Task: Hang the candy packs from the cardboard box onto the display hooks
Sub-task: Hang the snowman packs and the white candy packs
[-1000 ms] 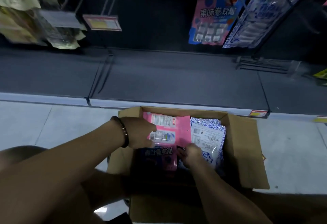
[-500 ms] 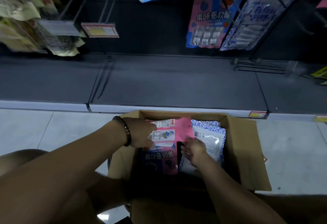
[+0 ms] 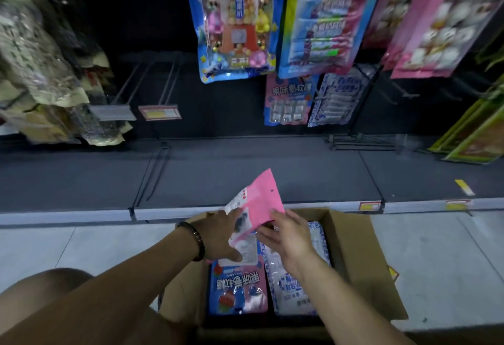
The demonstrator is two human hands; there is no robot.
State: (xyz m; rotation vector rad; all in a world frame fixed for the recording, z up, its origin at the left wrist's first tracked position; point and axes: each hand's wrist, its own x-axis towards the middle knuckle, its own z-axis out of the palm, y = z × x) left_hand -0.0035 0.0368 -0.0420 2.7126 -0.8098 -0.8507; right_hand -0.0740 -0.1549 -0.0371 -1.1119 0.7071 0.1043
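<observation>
A pink candy pack (image 3: 259,203) is lifted above the open cardboard box (image 3: 357,257), back side up, with a small hang hole near its top. My left hand (image 3: 218,235) holds its left edge and my right hand (image 3: 286,235) holds its lower right edge. In the box lie a pink-and-blue pack (image 3: 237,287) on the left and a blue-and-white pack (image 3: 291,293) on the right. Matching pink packs (image 3: 287,102) and blue-and-white packs (image 3: 336,96) hang on hooks above the shelf.
Bare wire hooks (image 3: 163,83) with a price tag (image 3: 159,112) stick out at the left centre. Larger candy bags (image 3: 234,20) hang overhead. A dark base shelf (image 3: 245,175) runs behind the box. Snack bags (image 3: 41,72) hang at the left. My knee (image 3: 54,284) is at the lower left.
Both hands have raised the pink pack out of the box and tilted it upward. The camera has tipped up, showing more of the hanging display.
</observation>
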